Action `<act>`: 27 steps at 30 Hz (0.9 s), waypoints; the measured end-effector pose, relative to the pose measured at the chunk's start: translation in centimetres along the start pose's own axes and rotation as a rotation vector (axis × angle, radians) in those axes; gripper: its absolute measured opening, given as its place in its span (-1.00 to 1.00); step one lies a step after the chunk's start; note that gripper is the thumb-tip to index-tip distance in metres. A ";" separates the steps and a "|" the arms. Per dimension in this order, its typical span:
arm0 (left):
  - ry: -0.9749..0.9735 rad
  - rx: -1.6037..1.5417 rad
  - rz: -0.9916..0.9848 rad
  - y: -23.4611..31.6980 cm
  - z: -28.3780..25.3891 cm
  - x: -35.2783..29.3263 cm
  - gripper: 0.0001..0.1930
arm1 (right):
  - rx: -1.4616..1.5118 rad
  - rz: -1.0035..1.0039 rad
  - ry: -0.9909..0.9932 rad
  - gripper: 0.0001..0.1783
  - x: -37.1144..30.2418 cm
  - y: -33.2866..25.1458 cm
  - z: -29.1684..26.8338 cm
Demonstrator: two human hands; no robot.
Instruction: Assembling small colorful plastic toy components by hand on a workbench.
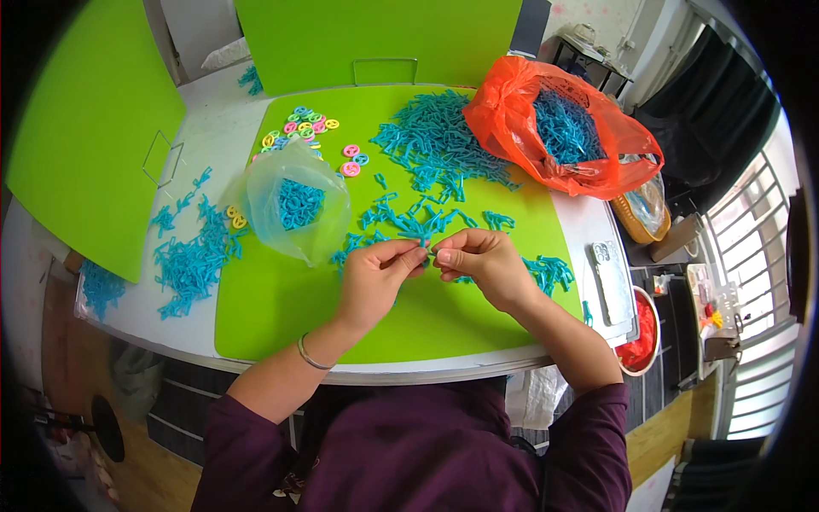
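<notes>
A small blue plastic piece point(425, 242) is in the gap between the two hands, up at the fingertips, over the green mat point(299, 316). The left hand point(380, 275) pinches it with thumb and finger. The right hand point(488, 263) is just beside it, its thumb and finger bent close, but I cannot tell if they grip something. Loose blue pieces point(414, 224) lie just past the hands. Farther back, a big blue pile point(435, 124) sits by a red bag point(496, 111) on the bench point(205, 119)

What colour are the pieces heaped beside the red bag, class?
The pieces are teal, clearest in the head view.
</notes>
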State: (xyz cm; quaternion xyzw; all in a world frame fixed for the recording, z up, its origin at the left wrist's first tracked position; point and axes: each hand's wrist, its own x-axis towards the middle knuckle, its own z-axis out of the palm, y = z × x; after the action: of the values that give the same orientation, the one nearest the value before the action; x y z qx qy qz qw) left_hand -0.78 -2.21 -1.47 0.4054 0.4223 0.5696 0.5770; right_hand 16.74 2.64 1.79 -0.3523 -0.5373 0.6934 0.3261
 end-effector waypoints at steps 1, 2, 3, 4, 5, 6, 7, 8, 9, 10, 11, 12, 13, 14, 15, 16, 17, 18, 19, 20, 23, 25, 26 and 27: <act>0.060 0.197 0.185 -0.3 -0.1 -0.1 -0.86 | 0.001 -0.031 -0.002 -0.87 0.0 0.0 0.2; 0.115 0.392 0.371 -0.4 0.0 -0.2 -0.88 | 0.002 -0.064 0.001 -0.87 -0.1 0.1 0.3; 0.104 0.393 0.370 -0.3 -0.1 -0.2 -0.88 | 0.006 -0.067 0.011 -0.87 -0.1 0.1 0.4; 0.108 0.510 0.458 0.0 -0.2 -0.3 -0.89 | 0.008 -0.074 0.004 -0.87 -0.2 0.3 0.4; 0.112 0.627 0.549 0.2 -0.2 -0.3 -0.90 | 0.010 -0.083 -0.004 -0.86 -0.1 0.4 0.5; 0.102 0.628 0.550 0.1 0.0 -0.3 -0.90 | 0.014 -0.087 0.005 -0.86 -0.1 0.6 0.4; 0.090 0.517 0.450 -0.1 0.1 -0.4 -0.90 | 0.041 -0.058 -0.007 -0.86 -0.1 0.7 0.4; 0.083 0.408 0.350 -0.2 0.2 -0.4 -0.89 | 0.068 -0.029 -0.025 -0.86 0.0 0.8 0.4; 0.077 0.411 0.351 -0.2 0.3 -0.4 -0.89 | 0.071 -0.033 -0.021 -0.86 0.0 0.6 0.6; 0.077 0.311 0.318 -0.3 0.4 -0.4 -0.87 | 0.069 -0.053 -0.020 -0.86 -0.1 0.4 0.7; 0.074 0.210 0.281 -0.1 0.6 -0.3 -0.84 | 0.067 -0.070 -0.016 -0.85 -0.3 0.4 0.8; 0.068 0.211 0.279 0.2 1.1 -0.4 -0.84 | 0.070 -0.071 -0.010 -0.85 -0.2 0.5 0.6; 0.013 0.120 0.293 0.6 1.6 -0.4 -0.81 | 0.085 -0.099 -0.026 -0.83 0.1 0.6 0.4; -0.044 0.029 0.307 1.2 2.2 -0.5 -0.79 | 0.099 -0.128 -0.041 -0.80 0.2 0.6 0.2; -0.050 0.029 0.305 1.5 2.3 -0.6 -0.79 | 0.100 -0.130 -0.035 -0.80 0.1 0.4 0.1; -0.025 0.136 0.268 1.8 2.3 -0.8 -0.79 | 0.100 -0.073 -0.092 -0.80 -0.1 -0.1 0.1; 0.010 0.245 0.230 1.9 1.9 -0.9 -0.79 | 0.102 -0.013 -0.158 -0.79 -0.1 -0.5 0.2; 0.003 0.246 0.232 2.3 1.5 -0.9 -0.79 | 0.102 -0.018 -0.152 -0.79 -0.4 -1.5 0.1; 0.050 0.242 0.243 2.8 0.9 -0.9 -0.79 | 0.027 -0.058 -0.171 -0.78 -0.9 -2.9 -0.3; 0.101 0.239 0.250 3.2 0.0 -0.8 -0.79 | -0.045 -0.092 -0.192 -0.77 -1.3 -4.2 -0.9; 0.254 0.419 0.340 6.8 -3.1 -1.6 -0.81 | -0.153 -0.309 0.068 -0.78 -3.5 -8.8 -3.7; 0.395 0.542 0.434 8.4 -5.3 -2.4 -0.82 | -0.196 -0.396 0.248 -0.79 -6.3 -11.3 -5.8; 0.471 0.605 0.456 9.1 -6.7 -3.2 -0.83 | -0.330 -0.469 0.329 -0.79 -7.6 -11.8 -6.9; 0.474 0.642 0.463 9.1 -8.9 -4.1 -0.82 | -0.477 -0.468 0.350 -0.80 -8.7 -11.8 -8.3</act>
State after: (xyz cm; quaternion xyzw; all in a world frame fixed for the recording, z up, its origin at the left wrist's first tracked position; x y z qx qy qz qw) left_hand -12.11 -6.27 4.46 0.5059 0.5959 0.6008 0.1674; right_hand 29.24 2.17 13.08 -0.3991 -0.6860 0.3847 0.4713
